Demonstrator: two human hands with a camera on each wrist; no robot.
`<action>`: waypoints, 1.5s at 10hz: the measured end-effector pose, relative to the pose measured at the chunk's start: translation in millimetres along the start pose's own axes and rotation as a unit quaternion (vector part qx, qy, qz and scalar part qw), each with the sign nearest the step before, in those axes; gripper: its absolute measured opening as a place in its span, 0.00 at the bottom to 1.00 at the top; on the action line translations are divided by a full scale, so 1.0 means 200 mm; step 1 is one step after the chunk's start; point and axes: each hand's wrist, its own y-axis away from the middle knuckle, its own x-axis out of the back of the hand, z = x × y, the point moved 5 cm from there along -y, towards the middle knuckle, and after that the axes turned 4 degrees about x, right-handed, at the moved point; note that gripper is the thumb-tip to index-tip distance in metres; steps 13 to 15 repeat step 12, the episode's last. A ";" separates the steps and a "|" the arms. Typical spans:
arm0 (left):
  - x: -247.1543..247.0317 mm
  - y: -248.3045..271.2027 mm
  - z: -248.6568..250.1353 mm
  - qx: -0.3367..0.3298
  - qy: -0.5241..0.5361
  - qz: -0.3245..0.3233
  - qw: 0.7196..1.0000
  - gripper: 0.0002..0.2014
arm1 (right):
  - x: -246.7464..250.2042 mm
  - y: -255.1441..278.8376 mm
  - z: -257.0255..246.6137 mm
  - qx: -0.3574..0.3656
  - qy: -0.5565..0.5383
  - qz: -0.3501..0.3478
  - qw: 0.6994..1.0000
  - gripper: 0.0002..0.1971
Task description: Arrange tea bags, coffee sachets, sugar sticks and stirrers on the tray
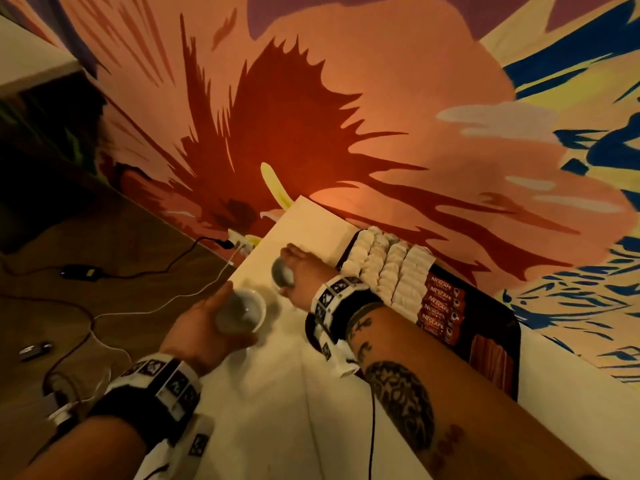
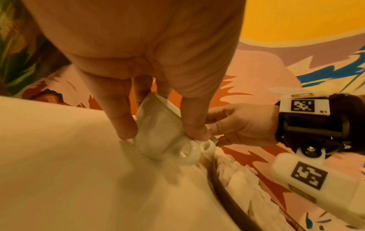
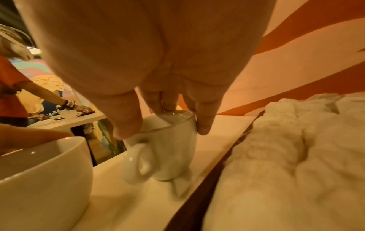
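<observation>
each hand grasps a white cup by its rim above the white surface (image 1: 277,393): left grip (image 1: 204,323) on one cup (image 1: 247,311), right grip (image 1: 298,271) on another cup (image 3: 169,150), beside the dark tray (image 1: 498,327) of tea bags (image 1: 391,271).

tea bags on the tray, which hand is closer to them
Right. The right hand, gripping a cup, sits just beside the tea bags; the left hand, holding another cup, is farther out.

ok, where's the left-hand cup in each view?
Head: white cup lower centre, in left hand.
Left wrist: centre, in that hand's grip.
Right wrist: bottom left, beside the second cup the right hand grips.
Shared landmark: tea bags, right of it.
</observation>
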 end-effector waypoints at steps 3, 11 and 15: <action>-0.21 -0.32 0.38 -0.037 0.047 0.009 0.998 0.52 | 0.25 -0.20 0.37 -0.022 -0.004 0.003 1.000 0.45; -0.41 -0.43 0.47 -0.088 0.088 0.034 0.992 0.59 | 0.28 -0.18 0.48 -0.021 0.000 -0.024 0.999 0.43; -0.42 -0.44 0.40 -0.086 0.205 0.027 0.975 0.70 | 0.34 -0.12 0.48 0.021 -0.072 0.088 0.993 0.43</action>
